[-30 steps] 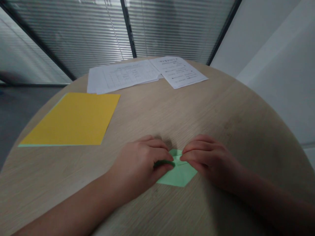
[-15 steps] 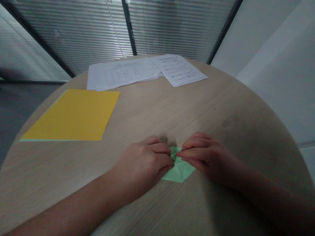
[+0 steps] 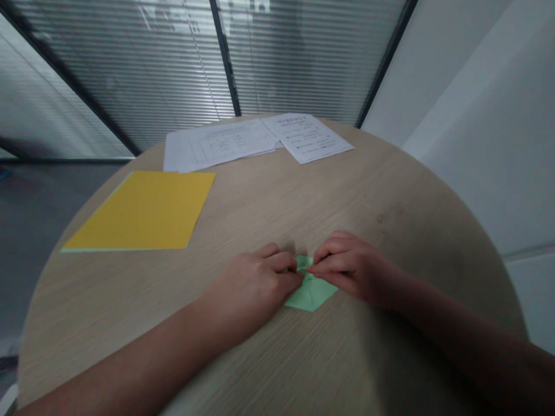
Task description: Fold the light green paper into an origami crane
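A small piece of folded light-green paper (image 3: pixel 310 296) lies on the table between my hands, with creases across its surface. My left hand (image 3: pixel 264 280) has its fingers curled onto the paper's left side, thumb and index finger pressed together on it. From the right, my right hand (image 3: pixel 353 267) pinches at the paper's upper middle with thumb and forefinger. The fingertips of both hands are close together, just apart. Fingers cover the left and right parts of the paper, so its full outline is hidden.
A stack of yellow sheets (image 3: pixel 145 211), with a green edge showing beneath, lies at the left of the round wooden table (image 3: pixel 277 202). White printed sheets (image 3: pixel 225 144) lie overlapping at the far edge. Behind stand a window with blinds (image 3: pixel 173 63) and a white wall (image 3: pixel 477 115).
The view has shifted slightly, so the far sheets and yellow stack appear lower and the table's left edge shows more. Both hands stay on the green paper, with only small finger movement.
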### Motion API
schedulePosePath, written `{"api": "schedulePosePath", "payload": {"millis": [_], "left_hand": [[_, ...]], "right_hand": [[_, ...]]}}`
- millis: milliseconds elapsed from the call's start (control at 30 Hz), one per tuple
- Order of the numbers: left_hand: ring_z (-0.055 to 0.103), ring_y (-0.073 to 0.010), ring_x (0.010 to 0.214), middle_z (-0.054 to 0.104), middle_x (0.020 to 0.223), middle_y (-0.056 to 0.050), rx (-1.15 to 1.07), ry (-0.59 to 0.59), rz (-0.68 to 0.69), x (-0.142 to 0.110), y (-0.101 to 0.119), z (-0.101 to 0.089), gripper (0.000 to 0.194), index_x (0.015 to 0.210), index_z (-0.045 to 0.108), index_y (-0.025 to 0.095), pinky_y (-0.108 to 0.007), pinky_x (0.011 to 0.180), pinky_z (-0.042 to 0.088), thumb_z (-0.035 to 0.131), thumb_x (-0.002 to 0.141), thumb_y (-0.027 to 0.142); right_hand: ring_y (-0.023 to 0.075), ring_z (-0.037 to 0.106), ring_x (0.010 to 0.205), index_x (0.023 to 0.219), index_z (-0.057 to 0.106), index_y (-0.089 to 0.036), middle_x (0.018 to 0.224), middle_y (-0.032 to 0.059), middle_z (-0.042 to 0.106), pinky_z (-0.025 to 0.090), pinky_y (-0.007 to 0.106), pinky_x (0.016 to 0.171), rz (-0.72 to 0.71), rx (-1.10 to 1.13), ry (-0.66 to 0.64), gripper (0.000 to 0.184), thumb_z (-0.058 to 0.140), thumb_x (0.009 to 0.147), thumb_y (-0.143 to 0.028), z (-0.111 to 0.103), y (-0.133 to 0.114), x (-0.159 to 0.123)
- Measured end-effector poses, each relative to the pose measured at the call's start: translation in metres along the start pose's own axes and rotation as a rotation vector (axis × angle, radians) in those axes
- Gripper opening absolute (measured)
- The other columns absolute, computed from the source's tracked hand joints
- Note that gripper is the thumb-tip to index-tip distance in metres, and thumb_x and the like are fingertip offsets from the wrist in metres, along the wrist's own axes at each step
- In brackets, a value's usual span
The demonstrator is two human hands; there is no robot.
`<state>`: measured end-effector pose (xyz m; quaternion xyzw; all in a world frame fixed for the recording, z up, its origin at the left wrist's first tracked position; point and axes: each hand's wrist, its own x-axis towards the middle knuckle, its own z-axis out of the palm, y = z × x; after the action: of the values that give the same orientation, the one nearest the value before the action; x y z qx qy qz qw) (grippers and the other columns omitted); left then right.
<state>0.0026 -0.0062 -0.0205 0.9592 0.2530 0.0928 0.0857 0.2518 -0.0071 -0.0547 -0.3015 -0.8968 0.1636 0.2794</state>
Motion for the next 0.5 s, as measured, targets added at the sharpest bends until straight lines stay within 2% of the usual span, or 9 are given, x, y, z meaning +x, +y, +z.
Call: {"api": "schedulePosePath", "payload": {"millis": [200,333,500], "left_hand": [[0.06,-0.0191,0.084,0.069,0.09,-0.002,0.049,-0.031,0.014,0.002,0.002,-0.001,0.015,0.098,0.075,0.019,-0.031,0.071,0.051,0.061,0.097,0.015],[0.061,-0.0206,0.095,0.072,0.1,-0.004,0.066,-0.038,0.053,0.002,0.003,-0.001,0.012,0.098,0.073,0.017,-0.032,0.078,0.053,0.061,0.097,0.016],[0.061,-0.0251,0.097,0.074,0.1,-0.005,0.198,-0.077,0.055,0.002,0.01,-0.003,0.01,0.102,0.072,0.017,-0.033,0.069,0.05,0.065,0.096,0.02]], "right_hand": [[0.0137,0.061,0.085,0.091,0.076,-0.019,0.091,0.0028,0.071,0.044,0.031,0.082,0.024,-0.027,0.019,0.018,0.061,0.097,-0.025,0.003,-0.003,0.001],[0.0148,0.059,0.085,0.091,0.077,-0.02,0.089,0.0025,0.07,0.042,0.031,0.081,0.058,-0.099,0.03,0.018,0.061,0.098,-0.027,0.006,-0.006,0.001],[0.0158,0.055,0.086,0.088,0.076,-0.02,0.088,0.0023,0.069,0.04,0.031,0.082,0.08,-0.17,0.007,0.02,0.061,0.098,-0.026,0.006,-0.013,0.002]]}}
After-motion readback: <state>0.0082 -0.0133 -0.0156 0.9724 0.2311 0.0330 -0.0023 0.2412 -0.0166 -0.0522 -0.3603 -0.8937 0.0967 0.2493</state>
